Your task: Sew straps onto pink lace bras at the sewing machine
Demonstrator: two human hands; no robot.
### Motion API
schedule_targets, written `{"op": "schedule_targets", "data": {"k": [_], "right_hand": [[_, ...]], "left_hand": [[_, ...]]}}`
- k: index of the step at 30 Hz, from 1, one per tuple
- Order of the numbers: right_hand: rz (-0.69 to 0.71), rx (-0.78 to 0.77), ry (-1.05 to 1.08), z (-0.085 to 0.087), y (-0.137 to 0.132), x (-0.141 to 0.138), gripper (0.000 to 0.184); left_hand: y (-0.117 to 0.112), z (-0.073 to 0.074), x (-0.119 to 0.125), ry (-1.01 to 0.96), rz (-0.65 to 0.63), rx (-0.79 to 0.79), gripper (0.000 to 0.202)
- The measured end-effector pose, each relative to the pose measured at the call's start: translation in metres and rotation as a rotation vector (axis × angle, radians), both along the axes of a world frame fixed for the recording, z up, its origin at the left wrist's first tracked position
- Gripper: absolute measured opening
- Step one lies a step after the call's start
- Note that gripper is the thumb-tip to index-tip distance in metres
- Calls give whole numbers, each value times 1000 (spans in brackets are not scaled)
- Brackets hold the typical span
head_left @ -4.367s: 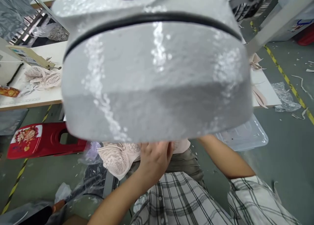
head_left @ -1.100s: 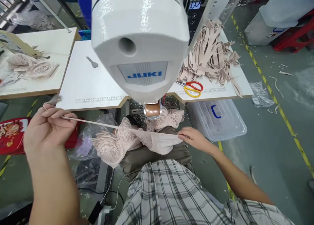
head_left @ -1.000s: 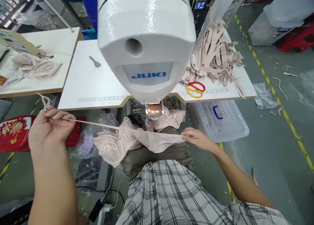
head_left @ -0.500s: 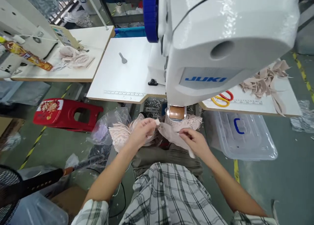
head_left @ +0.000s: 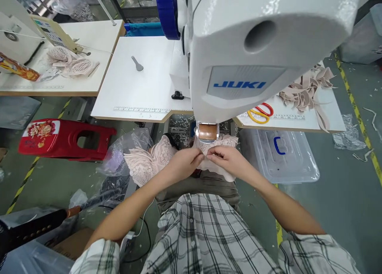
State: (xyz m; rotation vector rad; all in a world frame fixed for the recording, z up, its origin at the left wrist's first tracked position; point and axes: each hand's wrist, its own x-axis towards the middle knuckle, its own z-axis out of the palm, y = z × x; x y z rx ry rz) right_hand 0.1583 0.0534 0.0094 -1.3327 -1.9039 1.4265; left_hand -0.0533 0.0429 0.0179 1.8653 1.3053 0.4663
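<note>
My left hand (head_left: 187, 162) is closed in a pinch just below the head of the white sewing machine (head_left: 232, 59). Facing it, my right hand (head_left: 229, 159) pinches too, its fingertips almost touching the left ones. Between and under the fingers is pale pink fabric (head_left: 219, 170), which hangs below my right hand. Part of its lace lies under the brown-fronted needle area (head_left: 207, 132). The fingers hide the exact spot they grip. To the left of my left hand, a pale pink lace bra cup (head_left: 140, 166) bulges over the front edge of the machine bed.
On the tabletop (head_left: 134, 85) lies a grey spoon-shaped tool (head_left: 137, 63). Scissors with red and yellow handles (head_left: 259, 114) and pink fabric strips (head_left: 304, 92) lie at right. A lidded clear bin (head_left: 283, 158) stands below. A red stool (head_left: 68, 138) is on the left.
Both hands have come together close under the machine head; before, they were apart with a pale strip stretched between them. The view has shifted, so the surroundings appear further left.
</note>
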Motion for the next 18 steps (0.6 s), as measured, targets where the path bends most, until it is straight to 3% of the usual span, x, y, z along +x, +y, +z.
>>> {"op": "schedule_targets", "data": {"k": [2, 3, 4, 6, 8, 9, 13, 18], "right_hand": [[-210, -55, 80, -17, 4, 2, 27], [-353, -104, 150, -25, 4, 1, 31], [-485, -152, 223, -33, 3, -1, 35], [-659, -202, 328, -44, -3, -10, 40], [-707, -166, 351, -49, -14, -23, 39], [-708, -129, 343, -49, -20, -30, 38], [-693, -38, 289, -53, -41, -54, 35], [-690, -37, 257, -61, -55, -66, 38]], "left_hand": [[-4, -12, -2, 1, 204, 216, 17], [-9, -20, -1, -63, 282, 232, 17], [-15, -28, 1, -170, 292, 149, 21], [-30, -46, 9, -446, 105, -215, 26], [-42, -62, 20, -613, 29, -404, 37], [-45, -68, 26, -689, 52, -456, 45], [-43, -79, 45, -929, 279, -556, 67], [-47, -75, 52, -982, 589, -504, 56]]}}
